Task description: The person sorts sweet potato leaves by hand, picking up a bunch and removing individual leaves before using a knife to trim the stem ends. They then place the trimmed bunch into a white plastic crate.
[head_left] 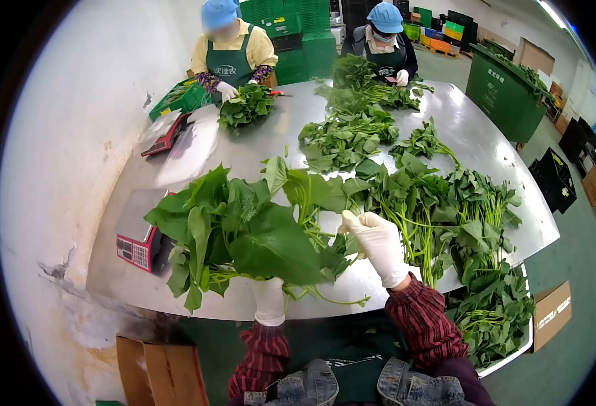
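A large bunch of leafy green stems (244,230) is held up over the near edge of the metal table. My left hand (269,301), in a white glove, is closed around it from below, with the fingers largely hidden by leaves. To the right of the bunch, my right hand (377,247), also gloved, is closed in a pinch at its fingertips. A leafy stem (338,195) rises from that pinch. Just beyond my right hand lies a broad pile of leafy greens (413,196) with their stems pointing toward me.
Two scales, a near one (135,250) and a far one (166,135), stand along the left of the metal table (277,145). Two co-workers (237,54) handle greens across it. A white crate (529,318) of greens sits at right, beside a cardboard box (553,314).
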The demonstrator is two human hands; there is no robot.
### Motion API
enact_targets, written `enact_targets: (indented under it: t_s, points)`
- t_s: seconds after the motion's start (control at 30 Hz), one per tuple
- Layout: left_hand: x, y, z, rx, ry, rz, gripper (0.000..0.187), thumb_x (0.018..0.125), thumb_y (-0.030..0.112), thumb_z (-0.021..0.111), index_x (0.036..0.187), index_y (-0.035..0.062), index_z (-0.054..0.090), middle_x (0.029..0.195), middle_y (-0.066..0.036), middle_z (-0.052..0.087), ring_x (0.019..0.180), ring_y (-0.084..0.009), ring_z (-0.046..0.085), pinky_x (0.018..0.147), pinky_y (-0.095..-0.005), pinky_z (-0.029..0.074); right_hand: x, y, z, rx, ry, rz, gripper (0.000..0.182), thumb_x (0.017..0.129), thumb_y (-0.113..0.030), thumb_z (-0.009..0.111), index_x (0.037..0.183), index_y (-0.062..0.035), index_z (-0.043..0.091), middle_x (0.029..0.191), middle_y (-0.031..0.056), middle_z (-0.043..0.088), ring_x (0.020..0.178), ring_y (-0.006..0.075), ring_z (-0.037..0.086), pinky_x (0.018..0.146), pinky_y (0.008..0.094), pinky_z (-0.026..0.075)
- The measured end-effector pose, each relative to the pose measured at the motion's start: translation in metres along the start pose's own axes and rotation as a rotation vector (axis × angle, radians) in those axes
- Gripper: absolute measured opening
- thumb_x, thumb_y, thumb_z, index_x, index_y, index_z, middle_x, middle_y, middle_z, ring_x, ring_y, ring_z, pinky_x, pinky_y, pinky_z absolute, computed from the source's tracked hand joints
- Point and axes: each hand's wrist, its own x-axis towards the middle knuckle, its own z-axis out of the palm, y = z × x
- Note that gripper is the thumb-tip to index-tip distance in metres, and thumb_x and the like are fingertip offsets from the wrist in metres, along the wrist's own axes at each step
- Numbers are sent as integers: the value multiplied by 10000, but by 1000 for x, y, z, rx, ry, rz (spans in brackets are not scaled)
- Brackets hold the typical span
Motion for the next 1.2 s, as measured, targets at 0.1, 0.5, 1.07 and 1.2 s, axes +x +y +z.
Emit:
enact_targets:
  t_s: [0.1, 0.5, 1.07, 1.2]
  points:
    - [-1, -5, -4, 65, -25, 140, 291, 839, 36, 581, 1124, 15, 527, 978, -55, 588, 897, -178, 563, 805, -281, 460, 0, -10, 8, -27, -22, -13, 360, 827, -368, 653, 758, -17, 619, 584, -13, 543, 429, 36, 442, 402, 191, 375]
    - [-16, 33, 45, -291, -247, -259, 255, 844, 77, 609, 1070, 12, 508, 878, -103, 581, 741, -180, 534, 667, -305, 437, 32, 2, -3, 224, -103, 0, 470, 930, -401, 439, 830, 21, 619, 512, -10, 463, 486, 61, 450, 485, 198, 367]
    - [-19, 34, 46, -617, -263, -511, 254, 811, 13, 622, 1044, 20, 521, 786, -92, 549, 669, -183, 507, 614, -304, 417, 34, 20, -10, 569, -437, -71, 561, 950, -445, 384, 1014, 75, 586, 486, -61, 417, 436, 40, 363, 454, 171, 289]
    - [-16, 32, 45, -710, -273, -516, 228, 836, 55, 608, 1040, 18, 515, 786, -87, 547, 655, -172, 499, 604, -303, 407, 27, 22, -7, 528, -445, 76, 384, 911, -314, 537, 956, 62, 602, 489, -49, 443, 430, 36, 384, 444, 171, 293]
